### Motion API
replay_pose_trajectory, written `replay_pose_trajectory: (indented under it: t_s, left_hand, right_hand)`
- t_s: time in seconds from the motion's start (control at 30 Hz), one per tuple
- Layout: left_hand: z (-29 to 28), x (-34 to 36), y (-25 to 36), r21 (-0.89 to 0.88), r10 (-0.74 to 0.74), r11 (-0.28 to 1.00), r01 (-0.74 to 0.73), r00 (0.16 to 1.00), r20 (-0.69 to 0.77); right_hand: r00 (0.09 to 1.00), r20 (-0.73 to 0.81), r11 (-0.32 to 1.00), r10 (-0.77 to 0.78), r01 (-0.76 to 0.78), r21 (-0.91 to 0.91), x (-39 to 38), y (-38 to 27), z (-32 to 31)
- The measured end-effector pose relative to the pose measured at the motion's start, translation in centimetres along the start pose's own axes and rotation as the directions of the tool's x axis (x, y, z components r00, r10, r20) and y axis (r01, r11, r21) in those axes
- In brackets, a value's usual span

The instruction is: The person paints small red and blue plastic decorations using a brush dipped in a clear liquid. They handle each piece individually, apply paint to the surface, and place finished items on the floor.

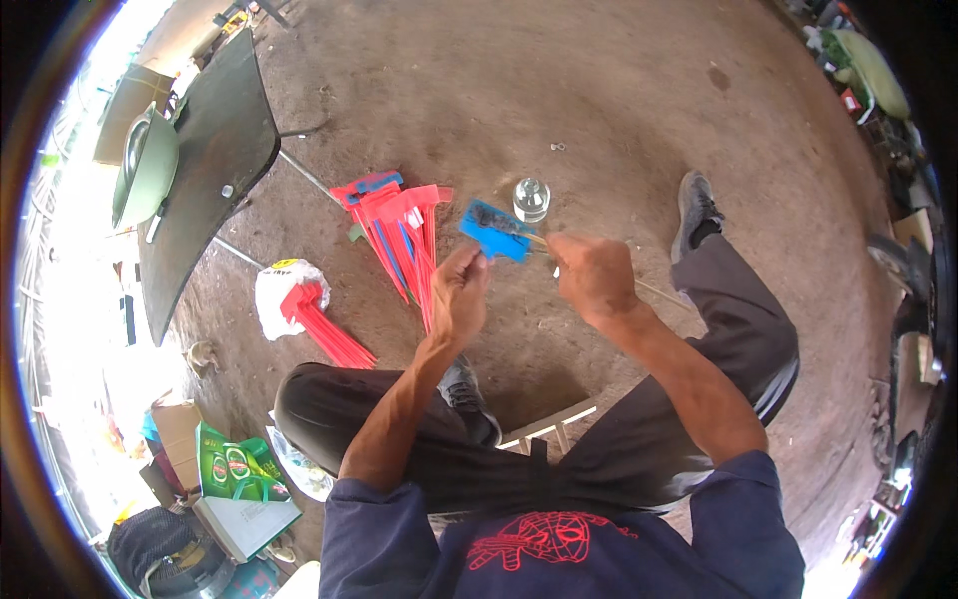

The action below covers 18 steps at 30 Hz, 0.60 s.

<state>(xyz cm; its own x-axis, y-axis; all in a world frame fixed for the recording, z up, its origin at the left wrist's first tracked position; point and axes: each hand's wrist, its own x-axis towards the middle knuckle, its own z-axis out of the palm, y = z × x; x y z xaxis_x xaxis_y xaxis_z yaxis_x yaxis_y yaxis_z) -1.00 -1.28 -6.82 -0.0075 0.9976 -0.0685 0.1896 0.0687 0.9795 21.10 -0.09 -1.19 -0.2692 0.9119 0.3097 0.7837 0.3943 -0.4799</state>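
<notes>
My left hand (464, 295) pinches a flat blue T-shaped piece (487, 240) by its lower tab. Dark smears or bristles lie along its upper face. My right hand (594, 280) grips a thin light-coloured stick (536, 238) that reaches onto the blue piece; its tip is hard to make out. Just beyond is a clear glass container (531, 200). To the left, a fanned pile of red strips with tabs (397, 235) and some blue pieces lies on the ground, and more red strips (329, 329) rest on a white bag (279, 290).
A dark folded table (215, 130) with a pale green basin (145, 170) is at upper left. Cardboard boxes (175, 439) and a green bag (230, 459) sit at lower left. Assorted items line the right edge. My legs flank the brown ground (649, 120) beneath my hands.
</notes>
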Motion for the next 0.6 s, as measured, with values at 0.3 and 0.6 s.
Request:
replay_pose_trajectory:
  t_s: [0.3, 0.6]
  left_hand:
    - [0.9, -0.1, 0.9, -0.246, -0.065, 0.966, 0.080, 0.995, 0.070]
    - [0.4, 0.2, 0.9, -0.191, -0.058, 0.980, 0.058, 0.998, 0.010]
  right_hand:
    - [0.995, -0.088, 0.998, 0.044, -0.040, 0.044, -0.2, -0.2, 0.3]
    - [0.991, -0.129, 0.999, 0.026, -0.023, 0.029, -0.3, 0.2, -0.1]
